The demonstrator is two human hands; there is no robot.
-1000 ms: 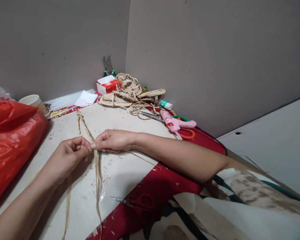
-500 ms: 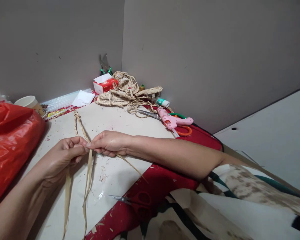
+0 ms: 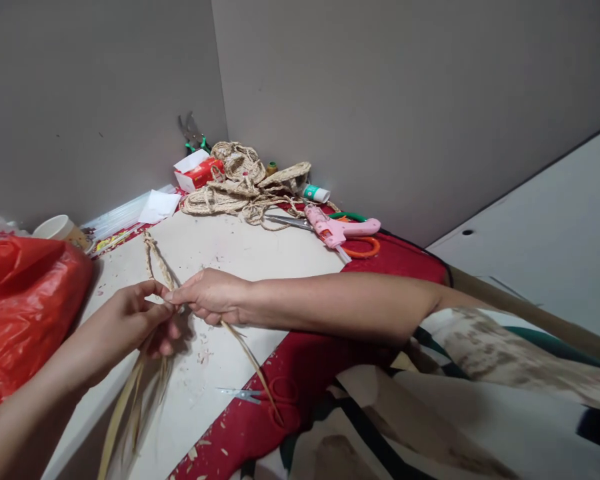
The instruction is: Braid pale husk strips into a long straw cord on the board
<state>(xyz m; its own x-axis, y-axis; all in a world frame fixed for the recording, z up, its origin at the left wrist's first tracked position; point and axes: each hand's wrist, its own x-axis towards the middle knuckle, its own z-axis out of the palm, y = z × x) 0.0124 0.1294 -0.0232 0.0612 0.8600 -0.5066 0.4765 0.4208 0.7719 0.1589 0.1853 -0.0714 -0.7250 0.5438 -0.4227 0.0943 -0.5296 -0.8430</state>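
Observation:
My left hand (image 3: 145,317) and my right hand (image 3: 205,295) meet over the white board (image 3: 220,250), pinching the lower end of a tan braided straw cord (image 3: 163,263). The cord loops up toward the board's far left edge. Loose flat strands (image 3: 117,417) hang below my left hand, somewhat blurred. Another strand (image 3: 247,353) runs out beneath my right hand, down to the right over small red-handled scissors (image 3: 250,393). The fingertips overlap, so the exact crossing of the strands is hidden.
On the left lies a red plastic bag (image 3: 30,300), with a paper cup (image 3: 60,230) behind it. Coiled straw braid (image 3: 220,200), a red box (image 3: 200,172) and a pink glue gun (image 3: 337,230) lie along the back. Red cloth (image 3: 410,260) shows under the board.
My left hand's lower fingers have spread, and the strands under it have swung left. The strand under my right hand now hangs lower, across the scissors. The view has shifted slightly.

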